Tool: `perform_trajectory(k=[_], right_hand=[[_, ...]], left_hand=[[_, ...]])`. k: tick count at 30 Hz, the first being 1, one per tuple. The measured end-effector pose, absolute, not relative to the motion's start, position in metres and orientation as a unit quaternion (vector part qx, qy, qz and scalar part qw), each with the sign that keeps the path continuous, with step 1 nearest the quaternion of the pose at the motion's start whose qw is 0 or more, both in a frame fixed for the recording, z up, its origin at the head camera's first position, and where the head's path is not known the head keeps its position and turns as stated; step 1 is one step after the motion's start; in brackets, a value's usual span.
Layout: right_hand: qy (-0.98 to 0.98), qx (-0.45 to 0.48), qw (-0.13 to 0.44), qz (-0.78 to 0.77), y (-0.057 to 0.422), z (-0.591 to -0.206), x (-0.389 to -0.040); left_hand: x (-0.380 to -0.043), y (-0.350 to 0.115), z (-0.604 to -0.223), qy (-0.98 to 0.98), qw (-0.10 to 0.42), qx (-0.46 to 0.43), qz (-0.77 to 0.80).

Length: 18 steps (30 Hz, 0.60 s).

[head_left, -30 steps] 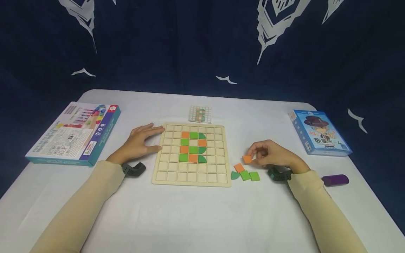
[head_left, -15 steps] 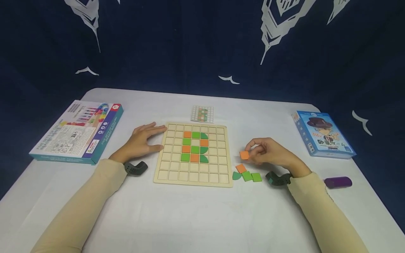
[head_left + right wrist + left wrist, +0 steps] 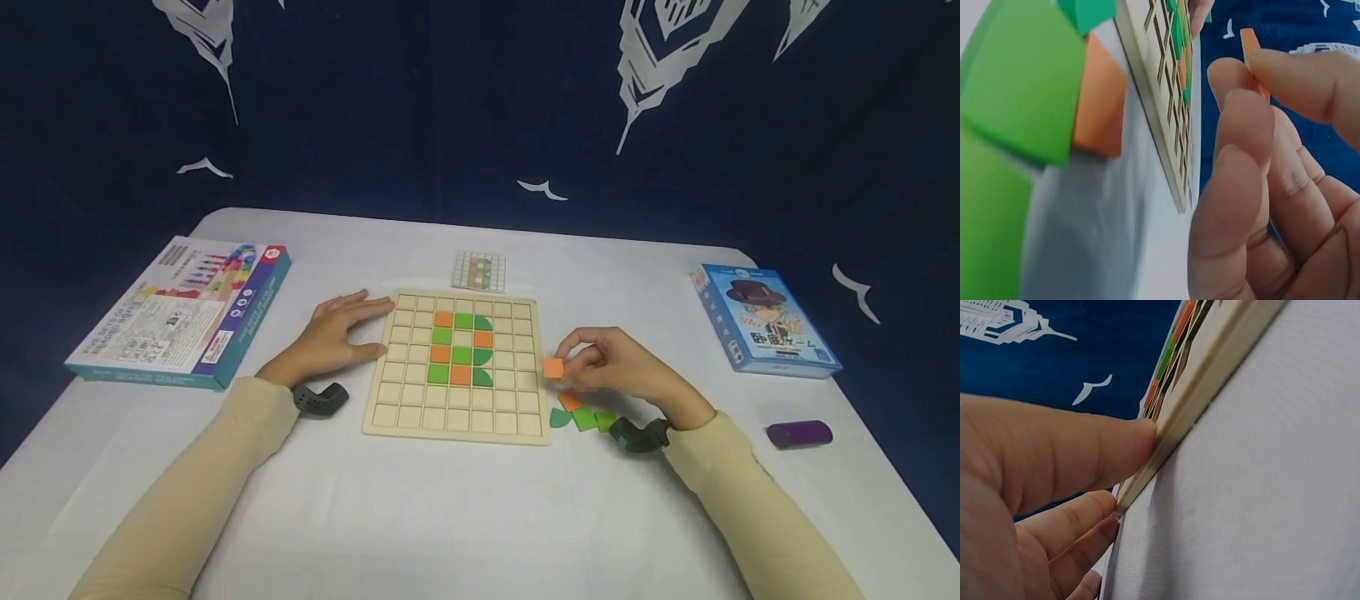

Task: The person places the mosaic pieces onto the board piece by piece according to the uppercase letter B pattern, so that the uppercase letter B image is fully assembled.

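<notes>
A wooden grid board [image 3: 397, 408] lies mid-table, with orange and green square tiles and dark green curved tiles set in its middle cells. Against the board's left edge rests my left hand [image 3: 330, 337], fingers extended; in the left wrist view its thumb [image 3: 1104, 450] touches the board's side. Between thumb and fingers my right hand [image 3: 615, 367] pinches an orange square tile [image 3: 552, 368], raised by the board's right edge. Under that hand lie loose tiles: an orange square [image 3: 570, 402], green squares [image 3: 584, 419] and a dark green curved piece [image 3: 559, 418].
Behind the board lies a small pattern card [image 3: 478, 272] with a coloured grid. A flat box [image 3: 180, 312] sits at the left, a blue box [image 3: 765, 319] at the right. A purple cylindrical object [image 3: 799, 434] lies near the right sleeve.
My right hand has carried the orange square tile left from above the loose tiles to the board's right edge. The left hand keeps its place on the board.
</notes>
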State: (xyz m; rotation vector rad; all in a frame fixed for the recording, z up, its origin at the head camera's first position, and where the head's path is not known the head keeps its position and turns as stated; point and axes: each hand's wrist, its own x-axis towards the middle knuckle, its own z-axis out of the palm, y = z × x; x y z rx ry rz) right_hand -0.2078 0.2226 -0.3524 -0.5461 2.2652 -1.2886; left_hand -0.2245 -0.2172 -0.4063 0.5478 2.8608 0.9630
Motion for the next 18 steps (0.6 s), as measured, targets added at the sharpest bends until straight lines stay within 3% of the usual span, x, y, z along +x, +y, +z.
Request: perform_trajectory(k=[18], right_hand=[[0.809,-0.219,0.254,-0.484,0.167,-0.35,-0.208]], left_hand=[[-0.225,-0.218,-0.406,0.933,0.039,0.174,0.312]])
